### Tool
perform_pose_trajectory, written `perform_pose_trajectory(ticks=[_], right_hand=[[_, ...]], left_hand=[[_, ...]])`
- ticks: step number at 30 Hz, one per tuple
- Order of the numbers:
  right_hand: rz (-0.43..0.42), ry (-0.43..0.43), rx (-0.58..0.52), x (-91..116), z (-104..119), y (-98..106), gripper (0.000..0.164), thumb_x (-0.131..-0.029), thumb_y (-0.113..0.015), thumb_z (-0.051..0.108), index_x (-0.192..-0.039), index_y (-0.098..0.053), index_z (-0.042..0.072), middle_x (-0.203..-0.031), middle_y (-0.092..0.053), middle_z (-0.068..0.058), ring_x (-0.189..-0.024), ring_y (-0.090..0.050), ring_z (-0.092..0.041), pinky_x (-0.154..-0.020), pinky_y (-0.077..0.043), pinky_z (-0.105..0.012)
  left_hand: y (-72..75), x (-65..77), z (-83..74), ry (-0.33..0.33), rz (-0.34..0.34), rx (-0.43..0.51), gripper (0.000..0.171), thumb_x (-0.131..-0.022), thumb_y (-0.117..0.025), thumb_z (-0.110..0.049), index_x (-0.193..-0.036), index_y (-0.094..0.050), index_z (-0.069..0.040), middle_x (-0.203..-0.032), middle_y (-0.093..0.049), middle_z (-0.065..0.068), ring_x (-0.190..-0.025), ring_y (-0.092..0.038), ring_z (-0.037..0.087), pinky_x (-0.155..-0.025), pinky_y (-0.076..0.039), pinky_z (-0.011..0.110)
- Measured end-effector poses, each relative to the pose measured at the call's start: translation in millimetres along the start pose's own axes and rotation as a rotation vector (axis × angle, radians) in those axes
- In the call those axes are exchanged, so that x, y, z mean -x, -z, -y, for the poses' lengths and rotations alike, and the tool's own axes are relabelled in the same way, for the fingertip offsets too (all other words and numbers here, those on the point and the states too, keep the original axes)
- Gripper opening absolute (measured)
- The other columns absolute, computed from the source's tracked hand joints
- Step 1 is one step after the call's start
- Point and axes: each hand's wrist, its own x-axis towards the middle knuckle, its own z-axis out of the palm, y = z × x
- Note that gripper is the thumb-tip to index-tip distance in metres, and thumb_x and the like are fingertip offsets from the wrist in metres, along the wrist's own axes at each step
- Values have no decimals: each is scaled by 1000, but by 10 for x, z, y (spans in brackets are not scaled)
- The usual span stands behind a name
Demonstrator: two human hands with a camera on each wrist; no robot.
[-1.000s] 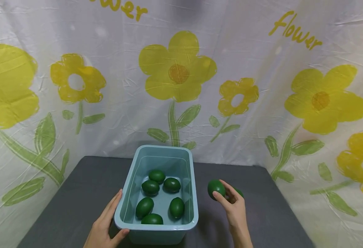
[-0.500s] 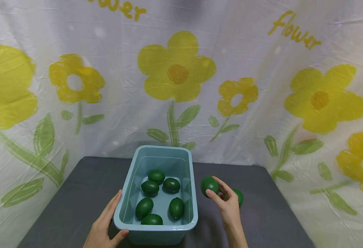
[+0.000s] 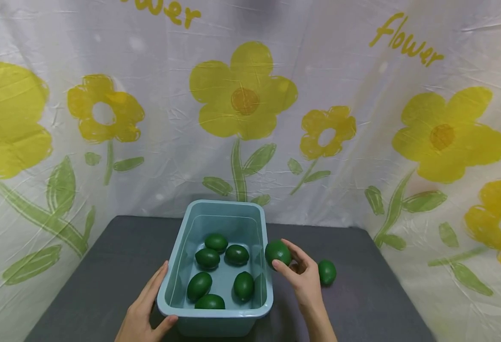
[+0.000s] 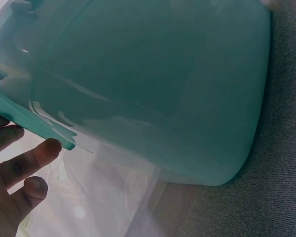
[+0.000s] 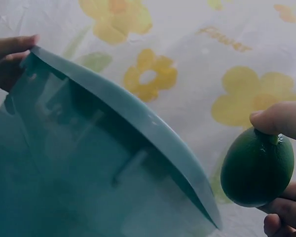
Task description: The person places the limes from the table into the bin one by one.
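Note:
A lime (image 3: 278,253) is pinched between the thumb and fingers of my right hand (image 3: 305,280), level with the right rim of a blue-green plastic bin (image 3: 269,285). In the right wrist view the held lime (image 5: 257,168) shows its stem end up, with the thumb on top and fingers below. Several limes (image 3: 207,259) lie spread over the bin's floor. My left hand (image 3: 141,311) rests against the bin's near left corner, its fingers fairly straight along the left side and the thumb at the front rim. The left wrist view shows those fingers (image 4: 34,158) at the rim.
One more lime (image 3: 327,272) lies on the dark grey cloth (image 3: 357,304) to the right of my right hand. A white curtain (image 3: 165,166) with yellow flowers stands behind the table and along both sides.
My right hand has carried the lime leftward and slightly up to the bin's right rim, uncovering the other lime on the cloth. The left hand and bin stay put.

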Motion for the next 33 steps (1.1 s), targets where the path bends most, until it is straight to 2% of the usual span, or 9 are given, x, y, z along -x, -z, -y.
perform_pose_trajectory(ticks=[4, 8, 12, 17, 25, 28, 33], right_hand=[[42, 37, -5, -13, 16, -94, 52, -90, -81, 3, -140, -68, 3, -121, -76, -12, -74, -61, -11, -69, -52, -24], [69, 58, 28, -39, -2, -185, 52, -89, -84, 6, -138, -69, 2, -116, -78, -9, -81, -64, -11, -70, -52, -24], [81, 71, 93, -58, -23, -263, 53, -88, -86, 12, -138, -71, 6, -113, -79, -6, -91, -64, -14, -73, -49, -26], [90, 92, 158, -87, -36, -345, 53, -85, -90, 18, -136, -73, 17, -114, -77, -1, -91, -59, -20, -71, -44, -25], [79, 115, 268, -103, -85, -417, 57, -81, -94, 25, -134, -75, 19, -102, -69, 3, -90, -53, -16, -73, -47, -25], [74, 129, 290, -99, -100, -423, 58, -80, -94, 26, -134, -74, 20, -104, -68, 3, -89, -54, -14, -73, -48, -26], [65, 163, 319, -101, -101, -422, 58, -82, -92, 26, -136, -73, 20, -123, -75, 5, -91, -53, -15, -76, -45, -28]], left_hand=[[1, 4, 14, -9, 4, -5, 103, -80, -91, -23, -168, -35, -18, -167, -44, 6, -146, -29, -15, -106, -24, -1], [-1, 2, 8, -14, -3, -6, 103, -80, -91, -24, -167, -36, -18, -166, -45, 7, -145, -29, -16, -105, -23, -2], [-5, -1, -12, 4, -5, -8, 103, -80, -91, -24, -167, -37, -20, -165, -46, 8, -143, -30, -17, -104, -23, -2], [-3, 0, -15, 15, -5, -14, 101, -81, -90, -26, -167, -37, -21, -165, -46, 7, -143, -29, -18, -104, -23, -2], [-4, 2, -10, 5, -7, -17, 102, -79, -91, -23, -166, -38, -17, -165, -46, 6, -142, -30, -18, -104, -22, -2], [-1, 2, -18, 25, -2, -29, 102, -80, -91, -23, -167, -38, -20, -165, -47, 6, -141, -31, -18, -104, -22, -1], [1, -10, -23, 41, 4, -31, 102, -81, -90, -24, -167, -37, -23, -165, -47, 7, -140, -30, -19, -103, -22, -1]])
